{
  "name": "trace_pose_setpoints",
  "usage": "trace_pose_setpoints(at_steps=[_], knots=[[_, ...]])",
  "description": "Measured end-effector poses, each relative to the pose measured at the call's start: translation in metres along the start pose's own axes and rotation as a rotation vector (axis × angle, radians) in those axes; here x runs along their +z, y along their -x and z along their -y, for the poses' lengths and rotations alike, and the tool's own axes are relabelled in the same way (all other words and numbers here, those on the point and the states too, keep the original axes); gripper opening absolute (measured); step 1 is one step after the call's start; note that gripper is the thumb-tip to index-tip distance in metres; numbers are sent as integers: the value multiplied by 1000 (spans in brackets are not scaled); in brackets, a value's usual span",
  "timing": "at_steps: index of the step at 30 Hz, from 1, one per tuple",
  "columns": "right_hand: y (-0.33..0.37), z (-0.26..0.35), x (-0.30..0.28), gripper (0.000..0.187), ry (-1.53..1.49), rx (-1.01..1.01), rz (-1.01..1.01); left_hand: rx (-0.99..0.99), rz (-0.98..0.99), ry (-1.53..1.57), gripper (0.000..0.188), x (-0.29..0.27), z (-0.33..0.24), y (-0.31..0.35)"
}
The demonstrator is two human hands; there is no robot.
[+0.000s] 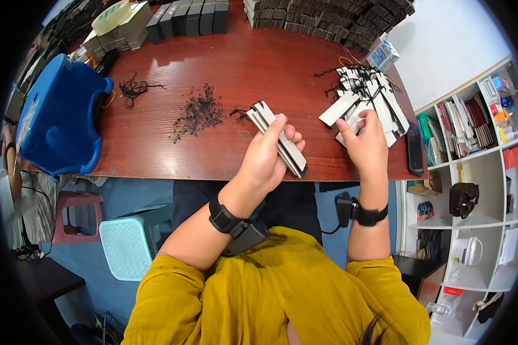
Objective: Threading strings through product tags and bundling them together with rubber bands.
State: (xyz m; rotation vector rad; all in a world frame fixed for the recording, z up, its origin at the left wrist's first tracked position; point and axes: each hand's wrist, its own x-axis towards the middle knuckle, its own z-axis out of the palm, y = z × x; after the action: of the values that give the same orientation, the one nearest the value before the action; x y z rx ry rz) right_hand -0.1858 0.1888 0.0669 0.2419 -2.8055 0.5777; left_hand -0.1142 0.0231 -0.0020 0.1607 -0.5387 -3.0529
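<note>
White shelving stood past the right edge of a red-brown table. Blue plastic stool sat at the table's left edge; dark stacked pieces lined the far edge. Pile of white strips with black cords lay near the right edge, phone just beside it at the front right corner. Left hand was wrapped round a bundle of strips, its lower end close to the front edge. Right hand was at the pile, thumb and forefinger apart; could not tell whether it pinched a strip. Smallest: loose cord loops, left of the bundle. Risks, my judgement: crossed cords could have snagged and dragged neighbouring strips out; a slack left grip could have spilled the bundle over the front edge.
</note>
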Motion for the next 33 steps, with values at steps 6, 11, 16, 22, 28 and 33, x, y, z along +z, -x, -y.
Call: trace_pose_setpoints(at_steps=[6, 11, 16, 22, 28, 33], knots=[[-7, -26, 16, 61, 68, 76, -32, 6, -99, -83, 32, 11, -3, 7], [-3, -30, 6, 38, -590, 110, -99, 29, -86, -141, 35, 19, -3, 6], [39, 32, 20, 31, -1049, -112, 483, 76, -59, -146, 37, 14, 1, 0], [39, 32, 27, 25, -1046, -85, 461, 69, 46, -172, 42, 12, 1, 2], [41, 29, 34, 25, -1207, -9, 480, 55, 61, -184, 44, 13, 0, 4], [46, 28, 36, 26, -1162, -76, 453, 83, 45, -210, 48, 17, 2, 6]])
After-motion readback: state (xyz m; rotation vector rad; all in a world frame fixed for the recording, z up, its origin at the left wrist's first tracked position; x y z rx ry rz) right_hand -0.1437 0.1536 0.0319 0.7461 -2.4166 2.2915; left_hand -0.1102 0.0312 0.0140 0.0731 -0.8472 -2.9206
